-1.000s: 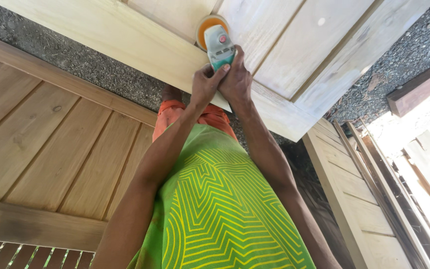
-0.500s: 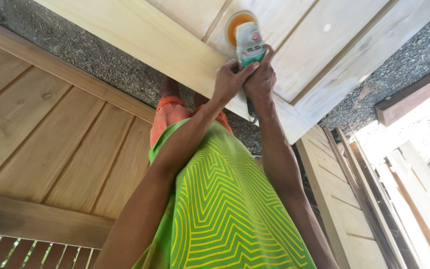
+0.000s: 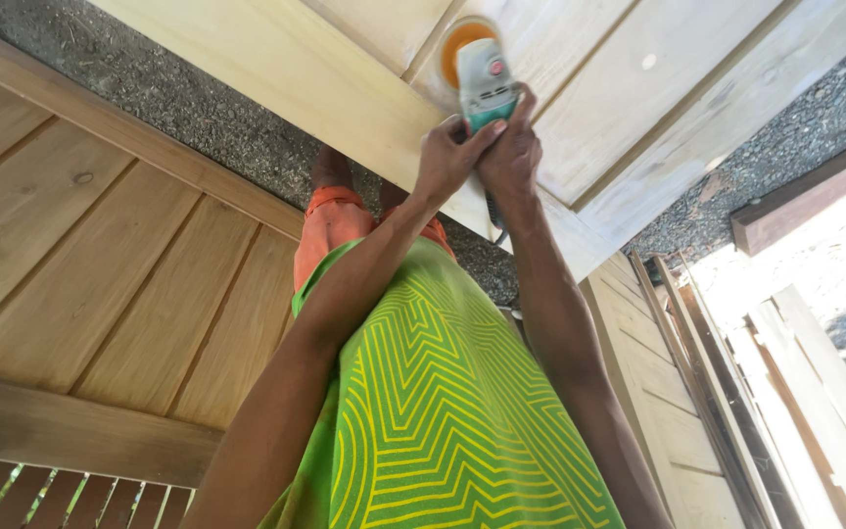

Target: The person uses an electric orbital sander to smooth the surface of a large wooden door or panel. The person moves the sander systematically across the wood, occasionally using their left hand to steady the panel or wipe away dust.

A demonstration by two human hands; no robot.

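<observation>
A big pale wooden door [image 3: 345,88] lies flat across the top of the view, with raised strips and sunken panels. Another wooden door [image 3: 80,284], more yellow, lies on the left. Grey gravel ground [image 3: 178,108] shows between them. More wooden door frames [image 3: 697,382] lean together on the right.

The person wears a bright green shirt with yellow zigzag lines [image 3: 443,411] and orange shorts [image 3: 330,230]. Both arms reach out over the pale door.

A small electric sander [image 3: 482,78] sits on the pale door, at the edge of a sunken panel. It has a white and teal body, a red button and an orange round pad that looks blurry.

The left hand [image 3: 447,162] and the right hand [image 3: 511,152] meet at the near end of the sander. The left fingers [image 3: 467,137] curl tight around the teal end. The right fingers [image 3: 523,108] wrap along its right side, pressed close together. The two hands touch each other.
</observation>
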